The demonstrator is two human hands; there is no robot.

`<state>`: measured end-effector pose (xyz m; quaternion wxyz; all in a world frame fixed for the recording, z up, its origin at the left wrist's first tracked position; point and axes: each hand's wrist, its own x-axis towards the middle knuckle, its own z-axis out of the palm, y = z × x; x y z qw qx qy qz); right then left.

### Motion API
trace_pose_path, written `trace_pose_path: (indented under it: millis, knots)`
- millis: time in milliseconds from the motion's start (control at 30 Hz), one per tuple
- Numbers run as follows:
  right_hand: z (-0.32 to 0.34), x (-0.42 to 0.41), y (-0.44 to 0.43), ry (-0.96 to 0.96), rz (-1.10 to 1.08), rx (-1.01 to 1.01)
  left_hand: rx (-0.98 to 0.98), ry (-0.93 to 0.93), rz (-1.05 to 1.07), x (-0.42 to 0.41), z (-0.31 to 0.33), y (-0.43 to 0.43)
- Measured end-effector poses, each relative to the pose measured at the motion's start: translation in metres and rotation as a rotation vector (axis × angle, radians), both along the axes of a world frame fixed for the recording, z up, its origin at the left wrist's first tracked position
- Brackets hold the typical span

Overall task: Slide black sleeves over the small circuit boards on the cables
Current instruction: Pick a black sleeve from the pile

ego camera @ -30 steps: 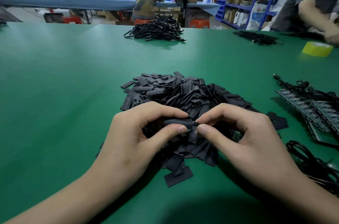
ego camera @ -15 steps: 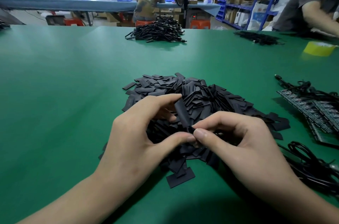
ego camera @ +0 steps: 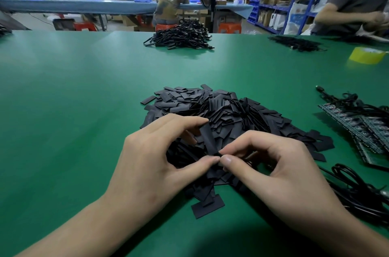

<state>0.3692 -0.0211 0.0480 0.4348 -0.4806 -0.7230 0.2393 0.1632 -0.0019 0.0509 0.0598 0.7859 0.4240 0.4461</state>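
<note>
both hands work over the near edge of the sleeve pile (ego camera: 221, 109). left hand (ego camera: 160, 164) pinches one sleeve (ego camera: 209, 140), thumb at its near end, forefinger at its far end. right hand (ego camera: 280, 174) pinches the same near end, thumb tip against left thumb tip; can't tell if a board is between its fingers. sleeve long axis runs away from the body, far end tipped slightly left, lifted above the pile. my read: the board feeds in at the near mouth, so right hand is nearer. circuit boards (ego camera: 357, 128) right of pile, well apart; cable coil (ego camera: 357, 189) nearer on that side. black cable bundle (ego camera: 181, 35) far beyond pile
</note>
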Motion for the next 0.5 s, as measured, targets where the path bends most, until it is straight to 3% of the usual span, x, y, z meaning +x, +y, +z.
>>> trace_pose_path:
  millis: [500]
  knots:
    - [0.012,0.004,0.003,-0.146,0.055,-0.148,-0.039,-0.164,0.112,-0.007,-0.004,0.008]
